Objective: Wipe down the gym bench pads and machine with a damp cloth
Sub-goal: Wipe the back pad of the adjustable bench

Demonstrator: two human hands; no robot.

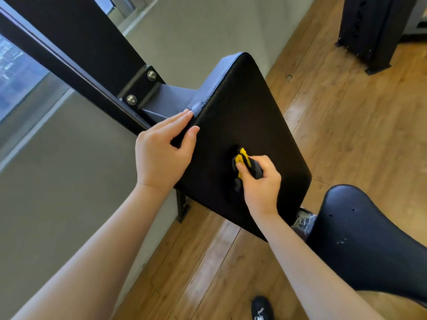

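- The right hand (261,181) pinched a bunched yellow and grey cloth (245,166) against the black back pad (249,107), a little toward four o'clock from the pad's middle
- The left hand (161,153) gripped the pad's nine o'clock edge, thumb on the face, fingers along the side
- A black seat pad (360,232) sat at four o'clock over the wooden floor (346,125)
- A black bolted frame (76,42) ran off toward ten o'clock

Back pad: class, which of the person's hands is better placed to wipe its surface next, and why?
The right hand: it already grips the yellow-and-grey cloth against the back pad. The left hand only holds the pad's edge.
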